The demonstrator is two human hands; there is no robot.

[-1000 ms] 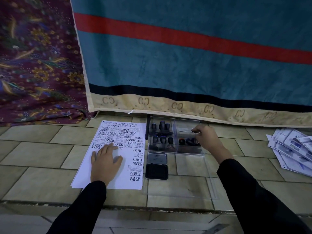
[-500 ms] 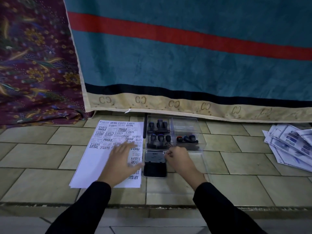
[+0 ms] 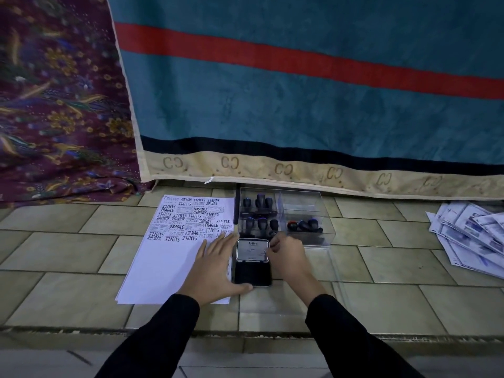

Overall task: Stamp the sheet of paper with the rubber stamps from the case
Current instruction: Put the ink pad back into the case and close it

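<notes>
Your left hand (image 3: 215, 268) lies flat with fingers spread on the right edge of the sheet (image 3: 169, 263), thumb at the near corner of the ink pad (image 3: 253, 268) between your hands. Bare tile (image 3: 68, 257) lies open left of it. Your right hand (image 3: 289, 259) curls at the pad's right edge; I cannot tell whether it pinches anything. The sheet's long axis runs away from you, printed end far, and the case (image 3: 313, 203) of stamps (image 3: 262, 223) stands just beyond your right hand.
</notes>
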